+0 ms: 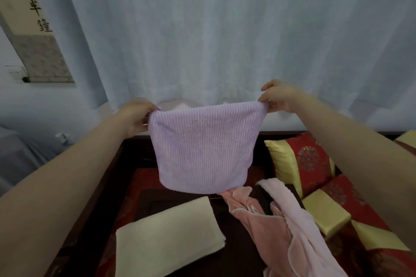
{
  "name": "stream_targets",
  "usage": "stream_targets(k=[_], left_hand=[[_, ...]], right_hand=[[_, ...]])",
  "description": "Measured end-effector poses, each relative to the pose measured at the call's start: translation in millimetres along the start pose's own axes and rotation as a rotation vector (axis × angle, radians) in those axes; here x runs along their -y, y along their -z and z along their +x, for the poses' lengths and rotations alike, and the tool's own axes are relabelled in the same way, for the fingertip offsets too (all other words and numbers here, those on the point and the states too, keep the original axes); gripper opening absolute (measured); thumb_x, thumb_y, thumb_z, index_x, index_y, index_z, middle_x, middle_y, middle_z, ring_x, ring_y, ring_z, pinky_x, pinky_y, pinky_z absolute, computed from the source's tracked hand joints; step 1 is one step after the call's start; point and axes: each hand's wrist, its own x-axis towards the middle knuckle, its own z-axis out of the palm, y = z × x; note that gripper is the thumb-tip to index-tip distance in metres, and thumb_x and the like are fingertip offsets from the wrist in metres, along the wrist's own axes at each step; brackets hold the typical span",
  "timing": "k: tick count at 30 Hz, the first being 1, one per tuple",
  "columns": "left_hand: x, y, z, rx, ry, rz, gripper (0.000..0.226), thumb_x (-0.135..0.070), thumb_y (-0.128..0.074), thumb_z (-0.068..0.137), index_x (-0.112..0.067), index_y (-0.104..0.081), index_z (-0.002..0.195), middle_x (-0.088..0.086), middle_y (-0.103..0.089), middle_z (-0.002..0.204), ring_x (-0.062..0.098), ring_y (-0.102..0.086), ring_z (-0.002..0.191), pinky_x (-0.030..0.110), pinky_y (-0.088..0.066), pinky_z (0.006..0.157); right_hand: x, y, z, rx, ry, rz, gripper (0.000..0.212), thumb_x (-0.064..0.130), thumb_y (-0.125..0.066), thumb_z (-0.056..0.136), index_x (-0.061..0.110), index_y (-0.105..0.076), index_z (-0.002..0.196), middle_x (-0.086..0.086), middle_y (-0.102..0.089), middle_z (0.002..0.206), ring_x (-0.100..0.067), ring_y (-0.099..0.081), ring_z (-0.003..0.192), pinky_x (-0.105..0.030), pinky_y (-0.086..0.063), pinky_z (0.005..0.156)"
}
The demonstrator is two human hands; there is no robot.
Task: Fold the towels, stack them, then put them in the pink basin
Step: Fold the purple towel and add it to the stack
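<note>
Held mid-air at centre: lilac towel, seemingly doubled, top edge running 9-to-3 between hands. Grip of left hand pinches corner at 9 o'clock; grip of right hand pinches corner at 3. Folded cream towel lies below at 7 o'clock, nearer left hand: likely stack spot. Unfolded pink towels at 5. No basin in view.

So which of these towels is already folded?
The cream towel, lying flat as a neat rectangle. The purple towel hangs from the left hand and right hand; the pink towels lie crumpled beside it.
</note>
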Motion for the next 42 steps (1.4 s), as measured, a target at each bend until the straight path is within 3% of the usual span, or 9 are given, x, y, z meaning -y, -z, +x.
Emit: stream_targets(k=[6,10,15,21,27,32,36,39,42], left_hand=[[2.3,-2.1,1.5,-0.031,-0.034,-0.059,0.013,-0.002,-0.062,0.084,-0.012,-0.062,0.076,0.001,-0.063,0.071,0.011,-0.053,0.069,0.024,-0.046,0.065],[6.9,1.1,6.5,-0.104,-0.073,-0.134,0.019,0.002,-0.058,0.084,-0.014,-0.061,0.074,0.005,-0.056,0.074,0.012,-0.050,0.065,0.018,-0.052,0.050],[7.7,4.8,7.4,0.011,-0.086,-0.359,0.022,-0.001,-0.052,0.090,-0.021,-0.062,0.089,-0.004,-0.061,0.083,0.007,-0.057,0.068,0.017,-0.054,0.055],[19.4,-11.2,14.4,-0.139,-0.406,0.091,0.020,-0.013,-0.069,0.083,-0.009,-0.069,0.102,0.002,-0.066,0.076,0.007,-0.061,0.064,0.015,-0.055,0.063],[35.3,-55.6,19.9,0.062,-0.591,0.317,0.020,-0.004,-0.073,0.078,-0.016,-0.070,0.094,-0.026,-0.067,0.058,-0.005,-0.064,0.061,0.003,-0.049,0.064],[51.1,-101.0,15.3,0.074,-0.789,0.529,0.009,-0.010,-0.071,0.080,-0.015,-0.071,0.087,0.006,-0.069,0.083,0.001,-0.063,0.076,0.006,-0.045,0.070],[72.5,-112.3,-5.2,0.376,-0.682,0.442,0.009,-0.003,-0.065,0.084,-0.012,-0.066,0.085,-0.006,-0.064,0.097,-0.005,-0.060,0.092,0.005,-0.045,0.082],[102.2,-111.4,-23.5,0.742,-0.410,0.420,0.005,-0.003,-0.062,0.083,-0.005,-0.063,0.087,0.002,-0.073,0.085,0.006,-0.067,0.079,0.015,-0.052,0.072],[147.4,-114.7,-27.6,0.931,-0.225,0.488,0.006,-0.013,-0.069,0.077,-0.019,-0.067,0.077,0.009,-0.073,0.084,0.013,-0.066,0.074,0.025,-0.053,0.068]], right_hand=[[-7.8,3.3,9.3,-0.053,0.134,0.123,0.021,-0.005,-0.064,0.081,0.012,-0.059,0.070,-0.003,-0.059,0.075,-0.014,-0.055,0.077,-0.026,-0.049,0.066],[-10.9,14.2,6.1,0.081,0.128,0.215,0.011,0.000,-0.074,0.074,0.004,-0.068,0.083,-0.006,-0.067,0.086,-0.013,-0.063,0.082,-0.017,-0.054,0.061],[-22.2,25.9,-3.6,0.177,0.186,-0.131,0.032,-0.006,-0.075,0.070,-0.001,-0.070,0.101,-0.006,-0.069,0.090,-0.009,-0.062,0.085,-0.006,-0.051,0.068],[-51.4,42.0,7.0,-0.119,0.325,-0.368,0.029,0.001,-0.076,0.074,0.000,-0.072,0.103,-0.001,-0.067,0.081,0.008,-0.056,0.055,0.001,-0.038,0.052],[-97.8,82.6,11.2,-0.333,0.394,-0.496,0.022,0.009,-0.074,0.078,0.001,-0.074,0.097,-0.008,-0.064,0.084,0.009,-0.054,0.056,-0.003,-0.036,0.054],[-136.4,123.4,-24.6,-0.400,0.429,-0.578,0.014,0.011,-0.073,0.079,0.003,-0.075,0.091,-0.018,-0.070,0.091,-0.004,-0.055,0.071,-0.014,-0.036,0.062],[-170.6,146.4,-86.3,-0.277,0.382,-0.625,0.006,0.009,-0.077,0.075,0.010,-0.074,0.080,-0.005,-0.070,0.084,-0.006,-0.060,0.075,-0.016,-0.042,0.064],[-199.2,146.8,-135.3,-0.058,0.306,-0.637,0.014,0.014,-0.080,0.071,0.026,-0.073,0.073,0.008,-0.068,0.083,-0.005,-0.063,0.081,-0.017,-0.048,0.068],[-237.6,134.5,-164.0,0.137,0.190,-0.559,0.013,0.045,-0.073,0.067,0.033,-0.072,0.070,0.014,-0.067,0.087,-0.005,-0.066,0.077,-0.017,-0.050,0.065]])
